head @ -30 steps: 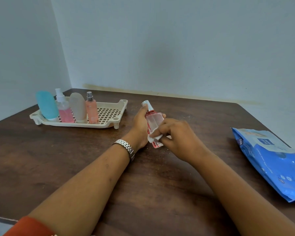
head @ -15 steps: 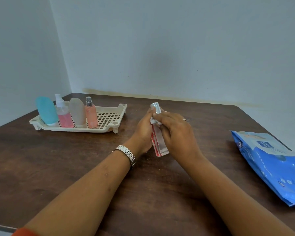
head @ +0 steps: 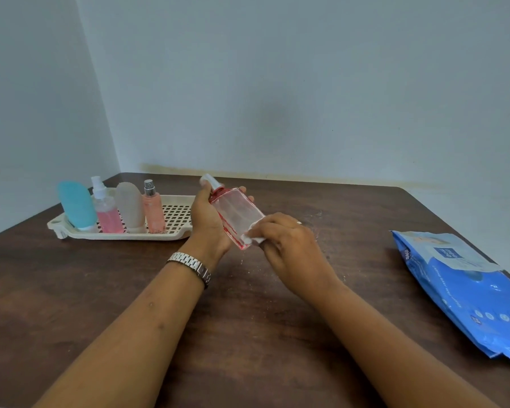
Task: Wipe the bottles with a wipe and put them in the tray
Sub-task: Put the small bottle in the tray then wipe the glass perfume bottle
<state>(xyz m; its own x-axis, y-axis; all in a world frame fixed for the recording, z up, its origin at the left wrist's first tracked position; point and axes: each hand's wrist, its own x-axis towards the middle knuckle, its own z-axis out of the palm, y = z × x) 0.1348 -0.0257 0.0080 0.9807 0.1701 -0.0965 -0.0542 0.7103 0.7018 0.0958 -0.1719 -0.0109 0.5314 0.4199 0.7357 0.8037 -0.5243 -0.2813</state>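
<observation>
Above the table (head: 248,334), left fingers (head: 204,193) grip the bottle (head: 237,214), right fingers (head: 265,228) pinch the wipe (head: 252,238).

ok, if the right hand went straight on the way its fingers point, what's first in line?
The bottle: the right hand points left at its lower end, with the wipe pinched against it. The left hand holding the bottle looks next behind, though depth is unclear.

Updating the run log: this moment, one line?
left hand: holds spray bottle | right hand: wipe on its base | tray: four bottles

Four bottles (head: 130,207) in the tray (head: 159,236) at the table's (head: 100,290) left rear, wipes pack (head: 468,290) at right.
</observation>
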